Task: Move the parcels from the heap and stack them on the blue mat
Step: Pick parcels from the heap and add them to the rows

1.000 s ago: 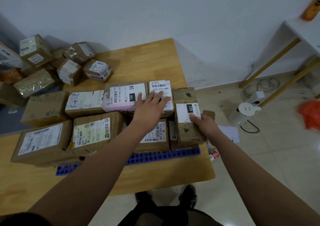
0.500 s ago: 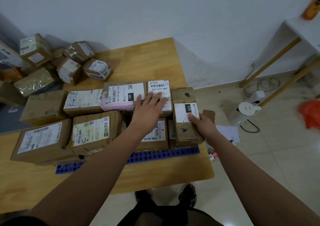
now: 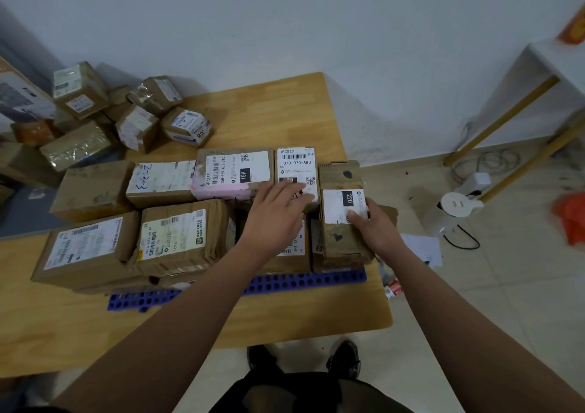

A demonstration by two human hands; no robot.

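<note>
Several brown cardboard parcels lie packed together on a blue perforated mat near the front of a wooden table. My right hand grips the right side of the rightmost parcel marked 220, which lies on top of another parcel. My left hand rests flat, fingers spread, on the white-labelled parcel marked 070-070-A80. Beside that one lies a pink-edged parcel marked 15H. The heap of loose parcels sits at the far left of the table, by the wall.
The table's right edge is just beyond the 220 parcel. On the tiled floor to the right stand a white kettle-like appliance, cables, a sheet of paper and an orange bag. A white shelf with wooden legs stands at far right.
Both hands have stayed on the same two parcels. The 220 parcel has been nudged slightly leftwards against its neighbour. My left hand has slid a little lower on the white label.
</note>
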